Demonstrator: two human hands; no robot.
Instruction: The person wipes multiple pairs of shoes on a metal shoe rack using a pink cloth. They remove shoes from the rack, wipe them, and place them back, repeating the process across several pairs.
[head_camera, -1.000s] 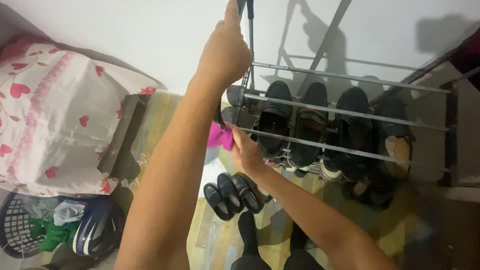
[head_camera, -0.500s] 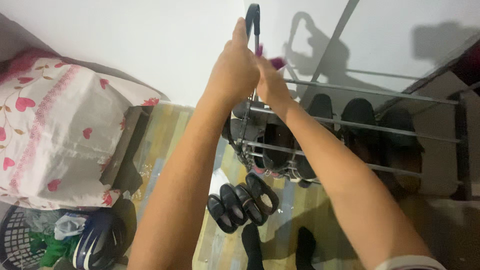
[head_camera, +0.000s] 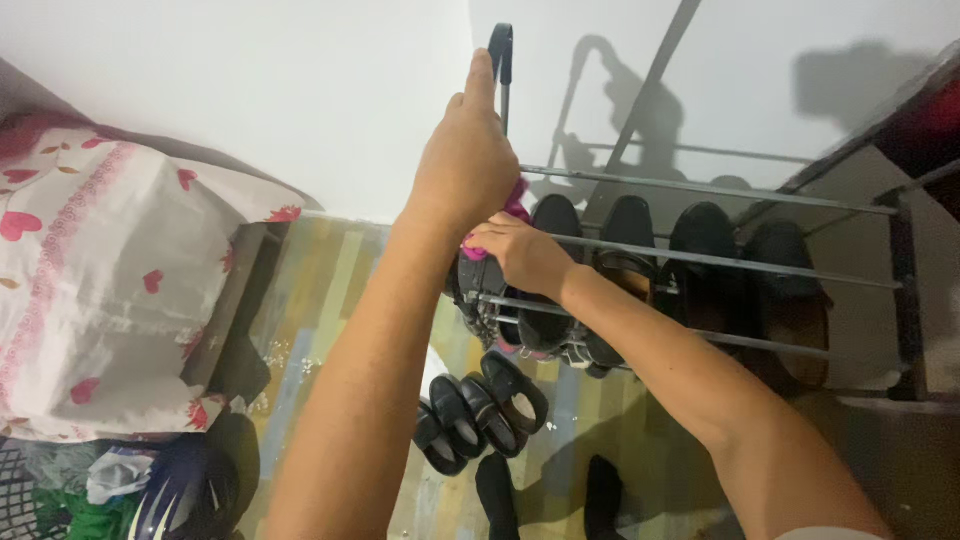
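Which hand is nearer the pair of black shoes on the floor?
Right. The right hand, holding a pink cloth at the rack's side, is closer to the shoes; the left hand grips the upright post higher up.

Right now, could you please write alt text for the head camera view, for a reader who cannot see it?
Seen from above, the left hand grips the upright post of a metal shoe rack, while the right hand presses a pink cloth against it. Dark shoes fill the rack, more shoes sit on the floor, and a heart-patterned sheet lies left.
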